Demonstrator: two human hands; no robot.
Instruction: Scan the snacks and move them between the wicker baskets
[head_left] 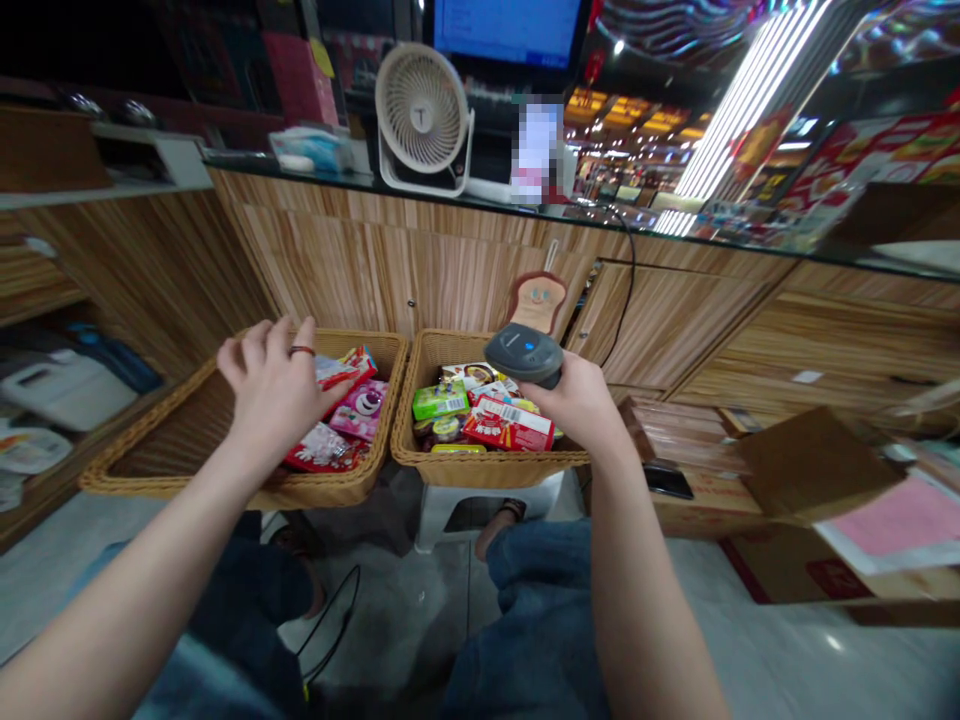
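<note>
In the head view, my left hand [274, 385] is over the left wicker basket [142, 485], fingers spread and thumb beside a red snack packet [358, 365]. A pink packet [362, 410] with a cartoon face and a red packet [322, 450] with a clear wrapper lie in that basket. My right hand [581, 400] grips a dark grey barcode scanner [525, 352] above the right wicker basket [480, 468]. Beneath the scanner are a red box [510, 425] with its barcode facing up, a green box [440, 400] and several other snack packs. The scanner partly covers them.
A white stool [435, 510] stands under the right basket. Behind, a wooden counter [330, 250] carries a white fan [424, 110] and a monitor [510, 30]. An open cardboard box [817, 465] and a black phone-like slab [667, 480] are at right; a white jug [56, 390] sits left.
</note>
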